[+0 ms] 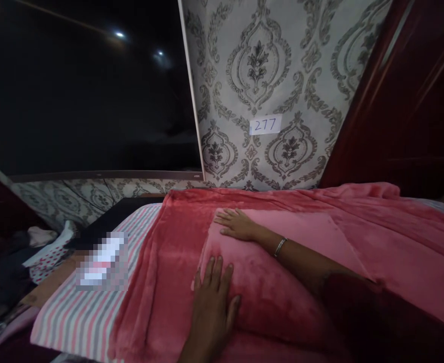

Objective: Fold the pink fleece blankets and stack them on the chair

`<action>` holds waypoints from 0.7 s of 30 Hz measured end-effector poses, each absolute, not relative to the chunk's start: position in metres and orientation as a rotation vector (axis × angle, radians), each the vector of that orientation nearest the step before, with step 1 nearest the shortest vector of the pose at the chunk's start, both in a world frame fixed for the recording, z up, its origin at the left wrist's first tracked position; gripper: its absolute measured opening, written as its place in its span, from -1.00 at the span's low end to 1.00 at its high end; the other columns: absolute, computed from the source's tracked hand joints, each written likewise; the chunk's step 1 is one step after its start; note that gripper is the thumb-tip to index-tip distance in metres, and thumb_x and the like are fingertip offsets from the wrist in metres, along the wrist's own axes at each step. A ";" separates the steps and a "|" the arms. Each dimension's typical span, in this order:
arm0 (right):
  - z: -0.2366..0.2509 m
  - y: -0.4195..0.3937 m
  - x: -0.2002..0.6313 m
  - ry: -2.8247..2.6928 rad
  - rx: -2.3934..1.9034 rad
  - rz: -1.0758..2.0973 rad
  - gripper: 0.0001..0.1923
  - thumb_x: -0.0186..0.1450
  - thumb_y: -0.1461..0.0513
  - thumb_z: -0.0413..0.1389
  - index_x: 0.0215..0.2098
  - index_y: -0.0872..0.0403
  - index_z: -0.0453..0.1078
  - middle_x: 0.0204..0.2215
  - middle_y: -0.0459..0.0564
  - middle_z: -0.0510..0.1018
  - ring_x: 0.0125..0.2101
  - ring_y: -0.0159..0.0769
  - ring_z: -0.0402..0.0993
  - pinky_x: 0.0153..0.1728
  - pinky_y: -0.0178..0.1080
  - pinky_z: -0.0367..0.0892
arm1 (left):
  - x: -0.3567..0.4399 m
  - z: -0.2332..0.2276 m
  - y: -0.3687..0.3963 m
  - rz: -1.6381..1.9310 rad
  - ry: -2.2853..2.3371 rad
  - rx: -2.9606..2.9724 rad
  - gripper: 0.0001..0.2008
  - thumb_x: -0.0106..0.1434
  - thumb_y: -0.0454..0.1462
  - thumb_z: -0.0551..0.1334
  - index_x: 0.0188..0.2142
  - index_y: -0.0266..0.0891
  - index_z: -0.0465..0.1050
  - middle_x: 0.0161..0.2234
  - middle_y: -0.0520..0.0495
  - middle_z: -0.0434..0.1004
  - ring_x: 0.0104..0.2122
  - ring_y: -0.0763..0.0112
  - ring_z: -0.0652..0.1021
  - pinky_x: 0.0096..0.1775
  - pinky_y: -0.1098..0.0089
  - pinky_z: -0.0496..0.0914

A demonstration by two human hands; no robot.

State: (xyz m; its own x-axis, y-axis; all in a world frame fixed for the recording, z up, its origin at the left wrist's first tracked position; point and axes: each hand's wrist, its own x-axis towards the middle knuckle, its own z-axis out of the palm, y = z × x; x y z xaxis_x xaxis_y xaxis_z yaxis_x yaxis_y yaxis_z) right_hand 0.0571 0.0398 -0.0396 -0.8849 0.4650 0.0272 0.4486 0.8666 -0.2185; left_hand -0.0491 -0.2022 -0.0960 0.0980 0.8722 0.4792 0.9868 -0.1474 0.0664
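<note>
**Pink blanket partly folded on the bed**

So the soft pink-red fleece blanket (pixel 267 262) is spread over the bed with the pink, white and grey striped sheet (pixel 78 317), and one fold looks done: a flap lies doubled over in the middle. Left hand (pixel 212 297) rests flat and open on the near edge of that flap, fingers spread. Right hand (pixel 237 224) (silver bangle (pixel 280 247) on the wrist) lies open, palm down, at the far left corner. Neither grips anything. The rest, out to the right, looks unfolded. Patterned grey damask wallpaper (pixel 259 65) with a white "277" label (pixel 265 124) behind.
</note>
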 end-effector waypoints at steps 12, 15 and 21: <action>-0.054 0.093 0.057 -2.775 -1.018 0.433 -0.39 0.50 -0.02 -0.26 0.44 -0.04 0.03 0.38 0.04 0.15 0.37 -0.10 0.01 0.33 0.09 -0.05 | -0.053 -0.103 -0.198 -0.655 -1.867 -2.131 -0.45 0.36 -0.23 0.12 0.33 -0.09 0.21 0.36 -0.17 0.17 0.35 -0.01 0.19 0.20 -0.16 0.24; -0.037 0.080 0.062 -2.759 -1.143 0.378 -0.38 0.48 -0.03 -0.20 0.45 -0.08 -0.02 0.42 0.05 0.02 0.40 -0.03 -0.10 0.32 0.21 -0.13 | -0.053 -0.104 -0.196 -0.708 -1.870 -2.122 -0.48 0.36 -0.24 0.11 0.30 -0.10 0.26 0.34 -0.17 0.22 0.34 0.03 0.20 0.20 -0.14 0.26; -0.015 0.008 0.157 -2.750 -1.139 0.294 -0.34 0.46 -0.10 -0.16 0.45 -0.09 0.00 0.44 0.09 -0.08 0.41 0.07 -0.17 0.31 0.26 -0.14 | -0.057 -0.103 -0.189 -0.804 -1.860 -2.126 -0.52 0.40 -0.17 0.06 0.27 -0.14 0.32 0.32 -0.21 0.26 0.33 0.00 0.22 0.19 -0.13 0.28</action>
